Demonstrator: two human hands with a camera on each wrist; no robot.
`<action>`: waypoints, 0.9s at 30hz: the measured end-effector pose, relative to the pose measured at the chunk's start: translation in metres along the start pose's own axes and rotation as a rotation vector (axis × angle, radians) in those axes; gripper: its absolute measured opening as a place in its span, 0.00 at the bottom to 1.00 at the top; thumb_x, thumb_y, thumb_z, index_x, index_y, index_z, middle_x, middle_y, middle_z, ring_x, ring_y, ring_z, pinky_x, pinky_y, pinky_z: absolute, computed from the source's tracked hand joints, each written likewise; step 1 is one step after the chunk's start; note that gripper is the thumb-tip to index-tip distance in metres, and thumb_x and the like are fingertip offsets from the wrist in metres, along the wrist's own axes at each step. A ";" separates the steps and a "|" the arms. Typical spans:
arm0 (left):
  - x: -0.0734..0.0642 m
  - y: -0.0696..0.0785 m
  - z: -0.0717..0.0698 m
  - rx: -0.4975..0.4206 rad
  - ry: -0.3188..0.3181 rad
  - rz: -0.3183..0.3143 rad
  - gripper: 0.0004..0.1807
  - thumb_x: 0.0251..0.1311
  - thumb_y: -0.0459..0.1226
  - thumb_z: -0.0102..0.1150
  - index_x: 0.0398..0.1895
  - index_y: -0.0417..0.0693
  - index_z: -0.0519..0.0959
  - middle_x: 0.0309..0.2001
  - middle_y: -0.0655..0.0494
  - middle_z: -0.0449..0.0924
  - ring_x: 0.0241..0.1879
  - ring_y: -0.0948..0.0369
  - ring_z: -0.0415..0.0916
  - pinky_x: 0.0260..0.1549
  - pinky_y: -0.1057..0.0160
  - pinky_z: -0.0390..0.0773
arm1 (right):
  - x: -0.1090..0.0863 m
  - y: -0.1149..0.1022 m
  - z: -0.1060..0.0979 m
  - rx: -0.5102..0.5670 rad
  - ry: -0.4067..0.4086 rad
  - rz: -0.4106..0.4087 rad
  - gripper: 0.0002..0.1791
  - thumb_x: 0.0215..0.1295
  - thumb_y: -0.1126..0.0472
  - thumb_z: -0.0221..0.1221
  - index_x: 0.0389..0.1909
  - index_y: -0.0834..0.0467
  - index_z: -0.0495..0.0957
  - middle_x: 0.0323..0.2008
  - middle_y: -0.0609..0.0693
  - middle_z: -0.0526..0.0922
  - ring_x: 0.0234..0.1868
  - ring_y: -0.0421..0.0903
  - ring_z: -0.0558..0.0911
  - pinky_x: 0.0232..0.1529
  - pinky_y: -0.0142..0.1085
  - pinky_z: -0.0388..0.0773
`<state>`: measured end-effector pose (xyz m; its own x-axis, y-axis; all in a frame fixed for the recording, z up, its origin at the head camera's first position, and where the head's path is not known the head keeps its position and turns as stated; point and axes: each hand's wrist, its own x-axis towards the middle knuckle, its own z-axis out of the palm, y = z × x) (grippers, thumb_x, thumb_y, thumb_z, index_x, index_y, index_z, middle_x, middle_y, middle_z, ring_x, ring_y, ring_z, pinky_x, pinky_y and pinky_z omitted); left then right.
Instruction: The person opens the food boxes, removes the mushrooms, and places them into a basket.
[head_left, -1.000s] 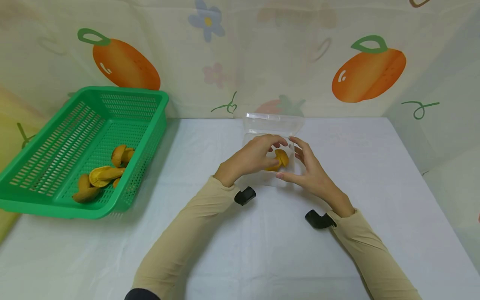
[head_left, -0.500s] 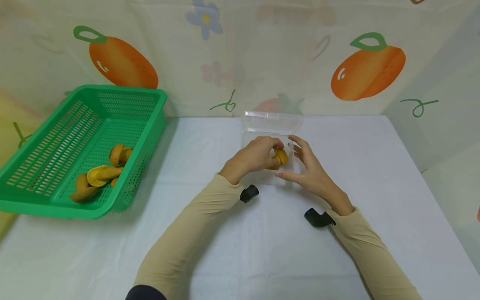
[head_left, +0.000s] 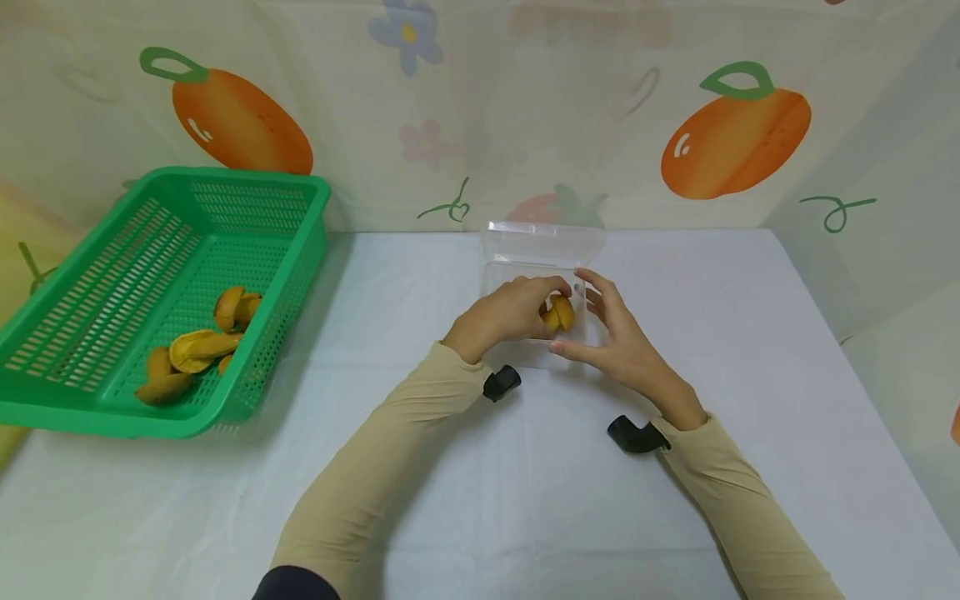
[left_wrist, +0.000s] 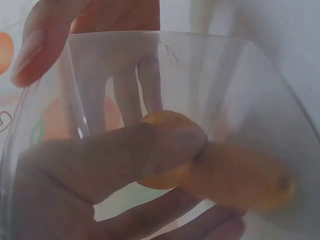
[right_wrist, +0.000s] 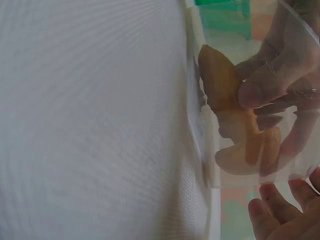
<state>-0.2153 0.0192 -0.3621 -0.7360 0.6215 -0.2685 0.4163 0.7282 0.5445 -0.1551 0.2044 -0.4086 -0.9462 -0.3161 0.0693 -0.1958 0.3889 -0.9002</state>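
In the head view, a small clear plastic box [head_left: 536, 353] stands on the white table with its hinged lid [head_left: 543, 243] raised at the back. My left hand [head_left: 506, 312] reaches into it from the left and pinches a yellow-brown mushroom [head_left: 560, 313]. Through the box wall, the left wrist view shows the thumb lying over the mushroom [left_wrist: 245, 175], with fingers beneath. My right hand [head_left: 626, 346] holds the box at its right side, thumb at the front corner and fingers along the right wall. Its fingertips touch the box's side in the right wrist view.
A green slatted plastic basket [head_left: 112, 423] stands at the left of the table [head_left: 570, 500], with several more mushrooms [head_left: 198, 350] in its near right part. Behind the table hangs a cloth [head_left: 480, 108] printed with fruit and flowers.
My left hand has moved slightly right and its fingers have closed in on the mushroom, which now sits a little more upright. The right hand and box stay in place.
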 end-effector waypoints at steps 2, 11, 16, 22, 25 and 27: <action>-0.001 -0.001 0.000 -0.002 0.015 0.022 0.31 0.58 0.32 0.65 0.65 0.53 0.71 0.49 0.52 0.80 0.43 0.56 0.75 0.42 0.62 0.74 | 0.000 0.000 0.000 -0.002 -0.002 -0.007 0.54 0.58 0.58 0.71 0.78 0.47 0.45 0.78 0.46 0.48 0.78 0.59 0.52 0.77 0.52 0.52; -0.007 -0.002 0.001 -0.002 0.114 0.120 0.32 0.59 0.31 0.64 0.68 0.54 0.69 0.58 0.55 0.78 0.50 0.57 0.75 0.50 0.60 0.77 | 0.000 0.000 -0.001 0.015 -0.001 -0.017 0.54 0.58 0.60 0.71 0.78 0.49 0.46 0.78 0.48 0.49 0.78 0.57 0.54 0.77 0.52 0.53; -0.012 -0.001 0.001 0.004 0.169 0.148 0.31 0.63 0.33 0.60 0.71 0.54 0.67 0.65 0.55 0.74 0.56 0.58 0.73 0.58 0.59 0.75 | 0.000 0.000 -0.001 0.017 -0.007 -0.015 0.55 0.58 0.59 0.70 0.78 0.51 0.44 0.78 0.49 0.48 0.78 0.57 0.53 0.77 0.52 0.53; -0.020 -0.002 -0.001 -0.017 0.213 0.187 0.33 0.63 0.30 0.56 0.72 0.57 0.67 0.64 0.55 0.74 0.56 0.59 0.72 0.56 0.59 0.76 | 0.001 0.000 0.000 0.010 -0.010 -0.003 0.56 0.59 0.57 0.70 0.79 0.52 0.42 0.78 0.48 0.48 0.78 0.57 0.53 0.77 0.52 0.52; -0.025 -0.002 -0.001 -0.025 0.240 0.224 0.33 0.62 0.30 0.55 0.71 0.59 0.67 0.62 0.56 0.75 0.54 0.60 0.72 0.54 0.61 0.75 | 0.001 0.000 0.000 0.003 -0.007 0.000 0.56 0.59 0.57 0.70 0.78 0.52 0.42 0.78 0.49 0.48 0.78 0.57 0.53 0.77 0.52 0.52; -0.030 -0.002 -0.001 -0.030 0.271 0.257 0.33 0.62 0.29 0.53 0.71 0.59 0.68 0.60 0.55 0.76 0.52 0.61 0.72 0.51 0.62 0.75 | 0.001 -0.001 0.000 0.000 -0.008 0.000 0.56 0.59 0.57 0.70 0.78 0.53 0.42 0.78 0.49 0.47 0.79 0.57 0.52 0.77 0.53 0.52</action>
<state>-0.1942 -0.0012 -0.3541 -0.7259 0.6808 0.0981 0.5930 0.5472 0.5907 -0.1556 0.2036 -0.4080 -0.9440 -0.3233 0.0658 -0.1959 0.3885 -0.9004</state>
